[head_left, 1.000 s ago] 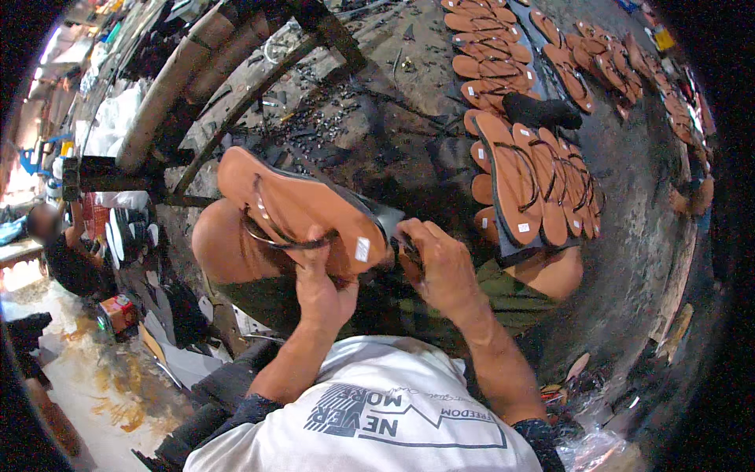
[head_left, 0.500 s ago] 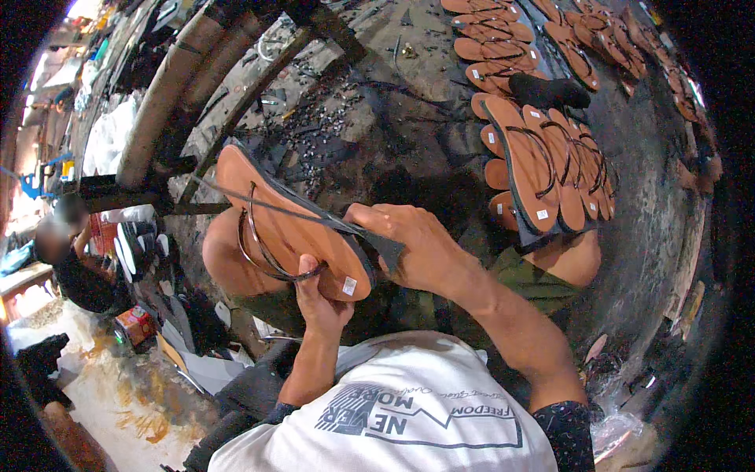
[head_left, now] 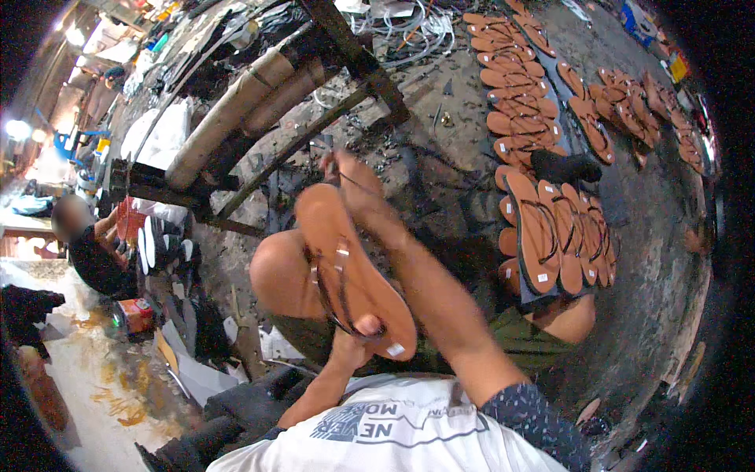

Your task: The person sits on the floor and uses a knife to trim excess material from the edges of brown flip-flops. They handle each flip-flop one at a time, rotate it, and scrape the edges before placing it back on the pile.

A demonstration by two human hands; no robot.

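A brown flip-flop (head_left: 381, 295) with a dark, shiny strap and a small white sticker at its heel is tilted in front of my body. My left hand (head_left: 351, 352) grips it at the heel end, the thumb lying over the sole by the strap. Past the sole's far side stretches my right arm, bringing my right hand (head_left: 355, 185) over the littered floor near the wooden frame (head_left: 312, 130). Those right fingers are smeared and partly hidden, so what they touch or hold cannot be made out.
Finished-looking flip-flops (head_left: 543, 236) rest in a stack by my right knee. Rows of flip-flops (head_left: 515, 75) run farther back, with a black lump (head_left: 566, 167) beside them. Thick rollers (head_left: 236, 118) lie at the frame. Another person (head_left: 98, 256) sits at the left.
My right hand has left the flip-flop's edge, where it pulled a dark strip, and reached forward to the floor. The flip-flop has turned more upright and shifted right. The view has tilted up.
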